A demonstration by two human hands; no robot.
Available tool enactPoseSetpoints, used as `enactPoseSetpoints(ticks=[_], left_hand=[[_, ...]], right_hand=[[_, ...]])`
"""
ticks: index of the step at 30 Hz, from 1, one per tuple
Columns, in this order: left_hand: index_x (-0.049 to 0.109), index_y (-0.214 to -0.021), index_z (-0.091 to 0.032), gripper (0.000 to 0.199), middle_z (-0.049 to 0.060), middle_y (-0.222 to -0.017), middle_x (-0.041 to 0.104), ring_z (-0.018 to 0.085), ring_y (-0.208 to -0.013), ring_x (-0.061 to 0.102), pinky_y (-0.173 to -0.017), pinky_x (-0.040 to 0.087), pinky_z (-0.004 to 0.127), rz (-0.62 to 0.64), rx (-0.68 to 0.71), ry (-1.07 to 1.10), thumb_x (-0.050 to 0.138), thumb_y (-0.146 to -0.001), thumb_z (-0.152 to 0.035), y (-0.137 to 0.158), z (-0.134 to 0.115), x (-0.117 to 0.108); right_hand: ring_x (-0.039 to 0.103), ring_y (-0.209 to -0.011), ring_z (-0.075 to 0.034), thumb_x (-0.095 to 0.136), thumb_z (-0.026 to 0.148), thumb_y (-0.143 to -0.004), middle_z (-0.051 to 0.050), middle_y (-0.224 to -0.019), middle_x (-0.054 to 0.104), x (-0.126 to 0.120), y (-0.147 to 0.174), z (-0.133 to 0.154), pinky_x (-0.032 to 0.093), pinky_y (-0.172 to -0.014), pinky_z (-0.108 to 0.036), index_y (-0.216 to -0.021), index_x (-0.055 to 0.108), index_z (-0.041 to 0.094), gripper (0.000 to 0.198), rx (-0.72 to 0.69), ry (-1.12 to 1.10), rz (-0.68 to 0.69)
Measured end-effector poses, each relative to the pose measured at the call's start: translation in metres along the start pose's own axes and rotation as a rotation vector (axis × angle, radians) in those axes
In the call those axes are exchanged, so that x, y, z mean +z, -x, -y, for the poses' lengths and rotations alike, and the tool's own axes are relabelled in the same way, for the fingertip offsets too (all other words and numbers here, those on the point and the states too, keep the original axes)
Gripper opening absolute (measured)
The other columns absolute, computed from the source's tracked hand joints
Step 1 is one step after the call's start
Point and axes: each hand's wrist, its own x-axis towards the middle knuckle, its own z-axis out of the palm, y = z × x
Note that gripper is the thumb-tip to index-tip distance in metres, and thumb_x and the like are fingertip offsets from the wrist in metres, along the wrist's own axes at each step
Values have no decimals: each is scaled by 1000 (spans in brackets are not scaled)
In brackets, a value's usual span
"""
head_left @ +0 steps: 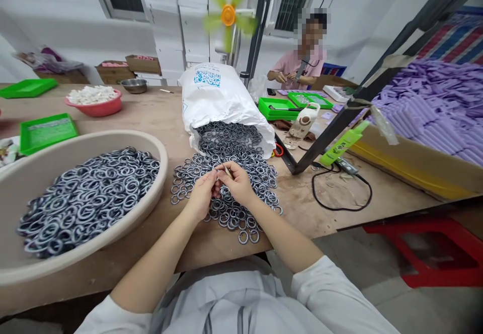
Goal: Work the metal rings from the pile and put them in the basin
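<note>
My left hand [204, 193] and my right hand [237, 183] meet above a spread of grey rings [260, 173] on the table. Fingers of both hands are pinched together, tip to tip. A small, thin, pointed tool [228, 171] shows between the thumb and fingers of my right hand; its exact kind is unclear. Whatever my left fingertips pinch is hidden. Behind my hands lies a white sack [222, 97], its mouth towards me, with rings spilling out. To the left, a large beige basin [160, 163] holds a heap of the same grey rings.
A dark metal frame [324, 133] slants up at the right, beside a black cable [341, 208] and a bottle [300, 128]. Purple pieces [426, 102] fill a carton. Green trays [49, 133] and a red bowl [98, 106] stand left. A co-worker [302, 67] sits opposite.
</note>
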Motion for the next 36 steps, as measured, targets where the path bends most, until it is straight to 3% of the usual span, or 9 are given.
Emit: enactPoseSetpoints(ticks=[8, 11, 14, 19, 24, 28, 31, 36], left_hand=[[51, -68, -18, 48, -6, -56, 44, 6, -47, 39, -44, 38, 19, 42, -8, 0, 76, -68, -59, -1, 1, 0], [50, -66, -18, 47, -5, -57, 45, 6, -47, 40, -45, 40, 20, 113, -32, 3, 75, -71, -56, -1, 1, 0], [48, -65, -18, 47, -5, -56, 44, 5, -46, 40, -46, 41, 20, 135, -71, 48, 73, -75, -56, -1, -1, -1], [47, -64, -18, 47, -6, -53, 43, 5, -44, 40, -46, 43, 20, 70, -95, 120, 74, -76, -55, -2, -3, -3], [47, -65, -18, 45, -6, -53, 44, 5, -43, 40, -46, 42, 20, 42, -99, 134, 74, -77, -52, -1, -3, -3], [47, -64, -18, 45, -6, -54, 42, 6, -47, 42, -49, 45, 21, 163, -87, 101, 74, -77, -53, 4, -3, -1], [48, -64, -18, 48, -5, -56, 43, 6, -49, 42, -54, 48, 22, 244, -70, 85, 74, -75, -56, 6, -2, 0], [52, -71, -17, 49, -6, -58, 45, 6, -49, 43, -50, 47, 21, 142, -59, 85, 79, -67, -58, 2, 4, -3]], right_hand=[[58, -57, -14, 76, 61, -73, 4, -68, 61, -1, -1, 2, 48, -54, -28, -92, 59, 24, 45, 57, -32, 31], [51, -54, -12, 68, 68, -77, 5, -62, 55, -6, -4, 2, 43, -53, -27, -81, 56, 23, 46, 77, -39, 8], [44, -56, -12, 56, 72, -83, 4, -61, 49, -15, -6, 4, 37, -56, -27, -73, 54, 22, 51, -19, 158, -33], [51, -65, -15, 42, 60, -97, -2, -67, 58, -19, 3, 16, 35, -63, -30, -72, 59, 21, 49, -198, 647, 98], [52, -64, -15, 41, 57, -97, -3, -68, 60, -13, 7, 19, 34, -62, -29, -70, 58, 22, 48, -223, 767, 128], [48, -60, -15, 39, 63, -96, 0, -60, 52, -23, -4, 11, 32, -61, -29, -66, 52, 22, 52, -117, 742, 40], [44, -58, -15, 39, 72, -91, 1, -58, 46, -29, -10, 8, 34, -59, -29, -65, 50, 23, 57, -41, 596, -52], [56, -61, -16, 63, 70, -79, 1, -69, 60, -14, -2, 9, 43, -59, -29, -92, 60, 23, 49, 2, 204, 126]])
